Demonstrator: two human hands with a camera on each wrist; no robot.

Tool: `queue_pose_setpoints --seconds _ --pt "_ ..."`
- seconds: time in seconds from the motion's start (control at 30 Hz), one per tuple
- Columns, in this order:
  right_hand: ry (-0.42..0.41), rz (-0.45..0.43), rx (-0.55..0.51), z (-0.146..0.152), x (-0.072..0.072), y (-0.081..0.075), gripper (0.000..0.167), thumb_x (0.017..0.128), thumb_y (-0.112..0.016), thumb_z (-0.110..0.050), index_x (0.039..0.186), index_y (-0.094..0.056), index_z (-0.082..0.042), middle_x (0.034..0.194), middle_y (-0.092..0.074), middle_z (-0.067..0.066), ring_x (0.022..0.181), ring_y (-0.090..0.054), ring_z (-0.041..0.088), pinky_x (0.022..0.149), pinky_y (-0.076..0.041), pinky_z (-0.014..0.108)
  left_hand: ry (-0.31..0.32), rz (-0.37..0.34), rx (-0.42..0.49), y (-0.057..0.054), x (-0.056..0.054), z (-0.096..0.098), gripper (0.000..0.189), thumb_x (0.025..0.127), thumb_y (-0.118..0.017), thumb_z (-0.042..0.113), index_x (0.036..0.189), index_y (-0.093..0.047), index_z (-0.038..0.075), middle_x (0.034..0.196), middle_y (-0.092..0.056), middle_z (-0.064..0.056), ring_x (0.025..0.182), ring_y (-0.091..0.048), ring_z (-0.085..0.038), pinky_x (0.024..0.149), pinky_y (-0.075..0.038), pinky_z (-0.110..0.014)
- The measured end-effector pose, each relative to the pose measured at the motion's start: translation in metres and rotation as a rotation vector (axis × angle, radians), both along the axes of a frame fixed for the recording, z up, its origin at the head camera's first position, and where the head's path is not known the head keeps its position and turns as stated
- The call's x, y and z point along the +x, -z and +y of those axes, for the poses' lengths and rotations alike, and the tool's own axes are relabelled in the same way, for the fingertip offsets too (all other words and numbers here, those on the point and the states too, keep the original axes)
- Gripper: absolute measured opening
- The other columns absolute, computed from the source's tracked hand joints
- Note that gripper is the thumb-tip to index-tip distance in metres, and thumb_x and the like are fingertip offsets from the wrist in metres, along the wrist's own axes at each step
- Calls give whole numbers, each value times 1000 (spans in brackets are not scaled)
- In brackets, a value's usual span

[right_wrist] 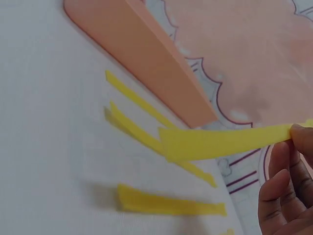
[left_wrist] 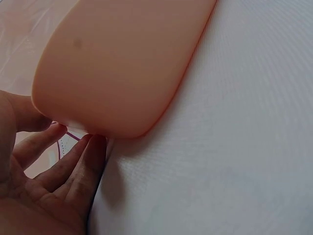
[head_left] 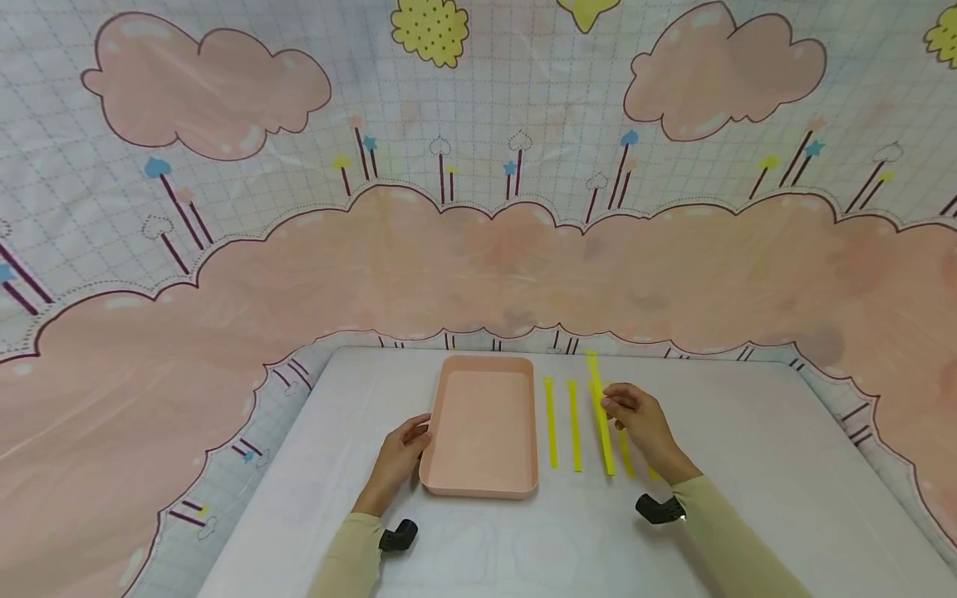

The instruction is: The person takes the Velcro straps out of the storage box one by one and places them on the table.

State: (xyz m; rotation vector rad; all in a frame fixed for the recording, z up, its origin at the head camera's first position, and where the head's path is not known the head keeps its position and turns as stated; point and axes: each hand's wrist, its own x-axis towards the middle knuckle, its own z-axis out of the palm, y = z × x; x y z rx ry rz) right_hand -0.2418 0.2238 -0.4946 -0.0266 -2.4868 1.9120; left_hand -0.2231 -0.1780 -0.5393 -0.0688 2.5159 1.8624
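A shallow pink tray (head_left: 478,490) lies on the white table. My left hand (head_left: 404,453) holds its left side; in the left wrist view the bent fingers (left_wrist: 80,169) meet the tray's outer wall (left_wrist: 112,88), between rim and base. My right hand (head_left: 643,423) pinches a flat yellow strap (head_left: 601,428) between thumb and fingertips, right of the tray. In the right wrist view this strap (right_wrist: 220,142) is raised over the others, its free end pointing toward the tray. Several similar yellow straps (head_left: 552,423) lie roughly parallel beside the tray, some partly hidden by my right hand.
The white table (head_left: 478,548) extends around the tray and straps. Behind it hangs a patterned cloth (head_left: 478,266) with clouds and stars, which also runs down past both table sides. A black wrist camera (head_left: 658,508) sits at each sleeve cuff.
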Motion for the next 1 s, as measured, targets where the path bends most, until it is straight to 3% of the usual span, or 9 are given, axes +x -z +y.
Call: queue_pose_setpoints --seconds 0.47,0.73,1.0 --pt "16 -33 28 39 -1 -3 37 97 -63 -23 123 -55 2 88 -66 -11 80 -58 7 70 -51 25 2 6 16 -1 -2 0 41 97 -58 11 138 -55 3 131 -59 -28 120 -60 -36 96 -53 -44" --pt "44 -74 91 62 0 1 40 96 -64 -28 122 -55 2 90 -69 -8 79 -57 6 69 -51 25 1 0 4 2 -3 0 40 97 -58 9 137 -56 5 131 -60 -27 121 -60 -36 97 -53 -43" --pt "77 -122 168 79 1 7 40 97 -62 -30 124 -56 -1 90 -67 -14 82 -57 5 71 -51 24 9 3 10 7 -6 -1 42 98 -58 9 138 -53 1 132 -58 -29 121 -59 -38 98 -52 -46"
